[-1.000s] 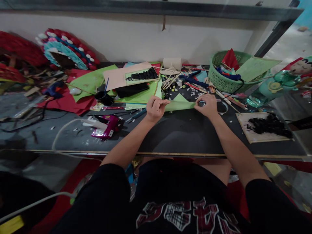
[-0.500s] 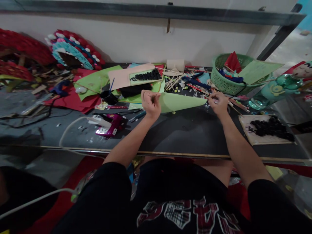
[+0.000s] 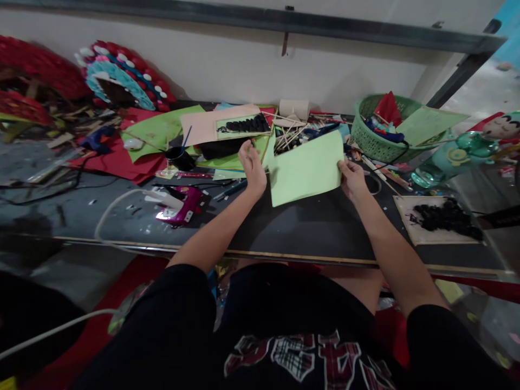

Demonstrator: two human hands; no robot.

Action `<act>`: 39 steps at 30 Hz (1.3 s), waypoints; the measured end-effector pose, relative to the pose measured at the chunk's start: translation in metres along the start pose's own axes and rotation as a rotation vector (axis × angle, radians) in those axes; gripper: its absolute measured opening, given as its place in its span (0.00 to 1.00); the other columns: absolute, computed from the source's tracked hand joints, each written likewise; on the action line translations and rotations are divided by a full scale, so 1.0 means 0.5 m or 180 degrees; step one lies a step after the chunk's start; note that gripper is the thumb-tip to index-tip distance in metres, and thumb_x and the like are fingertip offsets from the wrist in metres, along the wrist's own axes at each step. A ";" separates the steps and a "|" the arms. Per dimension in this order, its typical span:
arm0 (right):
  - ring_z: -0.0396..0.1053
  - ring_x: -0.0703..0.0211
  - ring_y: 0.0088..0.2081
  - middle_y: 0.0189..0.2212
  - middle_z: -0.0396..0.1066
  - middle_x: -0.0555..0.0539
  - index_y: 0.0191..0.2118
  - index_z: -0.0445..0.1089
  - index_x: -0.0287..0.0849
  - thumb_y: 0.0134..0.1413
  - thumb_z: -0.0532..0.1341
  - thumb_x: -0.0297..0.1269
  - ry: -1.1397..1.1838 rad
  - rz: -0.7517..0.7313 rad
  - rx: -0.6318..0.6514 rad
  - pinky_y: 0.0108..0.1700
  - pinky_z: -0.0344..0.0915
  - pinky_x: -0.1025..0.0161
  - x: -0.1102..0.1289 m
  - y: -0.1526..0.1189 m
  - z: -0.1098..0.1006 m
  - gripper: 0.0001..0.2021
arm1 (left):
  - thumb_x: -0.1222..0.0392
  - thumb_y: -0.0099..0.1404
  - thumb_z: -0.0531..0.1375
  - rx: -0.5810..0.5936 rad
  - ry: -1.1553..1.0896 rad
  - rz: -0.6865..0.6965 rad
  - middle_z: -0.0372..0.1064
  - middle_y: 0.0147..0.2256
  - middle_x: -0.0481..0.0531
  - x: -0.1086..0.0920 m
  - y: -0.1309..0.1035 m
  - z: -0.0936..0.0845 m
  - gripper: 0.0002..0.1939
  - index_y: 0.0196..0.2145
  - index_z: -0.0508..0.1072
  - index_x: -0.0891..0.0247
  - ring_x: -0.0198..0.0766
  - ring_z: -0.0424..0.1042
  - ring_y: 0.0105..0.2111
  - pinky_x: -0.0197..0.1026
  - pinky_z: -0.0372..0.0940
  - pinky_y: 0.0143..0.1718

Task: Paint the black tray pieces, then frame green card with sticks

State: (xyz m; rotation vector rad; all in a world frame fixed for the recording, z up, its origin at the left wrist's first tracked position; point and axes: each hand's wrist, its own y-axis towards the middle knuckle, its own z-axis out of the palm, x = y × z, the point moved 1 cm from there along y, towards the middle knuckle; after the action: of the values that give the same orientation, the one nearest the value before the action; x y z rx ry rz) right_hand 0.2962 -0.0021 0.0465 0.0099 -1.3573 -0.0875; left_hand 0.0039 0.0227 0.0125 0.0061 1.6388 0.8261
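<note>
A right hand pinches a light green sheet above a dark table; the left hand, fingers spread, is beside it.

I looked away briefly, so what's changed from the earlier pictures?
The pale green paper sheet, narrow to the view before, has turned up to show its broad face. The right hand still grips its right side; the left hand has opened its fingers, any remaining contact unclear. The green plastic basket and black cup stayed put.
</note>
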 end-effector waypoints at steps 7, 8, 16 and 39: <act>0.78 0.48 0.41 0.33 0.79 0.45 0.35 0.72 0.42 0.24 0.76 0.57 0.0153 -0.0038 -0.0654 0.45 0.78 0.51 -0.008 0.013 0.000 0.31 | 0.20 0.57 0.52 0.1456 0.0503 0.2773 0.60 0.58 0.61 -0.088 -0.076 0.005 0.48 0.65 0.54 0.53 0.53 0.62 0.60 0.54 0.58 0.58; 0.78 0.47 0.43 0.33 0.79 0.44 0.35 0.72 0.43 0.26 0.76 0.59 0.0202 0.0026 -0.0648 0.45 0.78 0.51 -0.014 0.011 0.006 0.31 | 0.22 0.57 0.55 0.1731 0.0530 0.3117 0.61 0.58 0.61 -0.095 -0.091 0.012 0.48 0.65 0.54 0.53 0.52 0.63 0.60 0.53 0.58 0.58; 0.78 0.48 0.42 0.32 0.78 0.45 0.36 0.71 0.43 0.32 0.74 0.52 0.0190 0.0342 -0.0588 0.45 0.78 0.51 -0.017 0.016 0.008 0.25 | 0.32 0.68 0.49 0.1034 0.0599 0.2619 0.68 0.53 0.61 -0.099 -0.086 0.000 0.33 0.60 0.61 0.58 0.48 0.69 0.54 0.51 0.62 0.55; 0.70 0.53 0.52 0.52 0.72 0.43 0.48 0.70 0.47 0.43 0.65 0.66 -0.1006 -0.0888 -0.0194 0.57 0.66 0.50 -0.042 0.005 0.027 0.32 | 0.37 0.46 0.73 0.0819 -0.2101 -0.1528 0.78 0.44 0.54 -0.089 -0.126 0.070 0.30 0.41 0.76 0.59 0.50 0.75 0.50 0.54 0.67 0.58</act>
State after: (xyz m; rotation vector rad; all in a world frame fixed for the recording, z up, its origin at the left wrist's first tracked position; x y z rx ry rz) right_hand 0.2789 0.0024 0.0290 0.1393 -1.6623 -0.3781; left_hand 0.0730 -0.0260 0.0182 0.0577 1.0400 0.1981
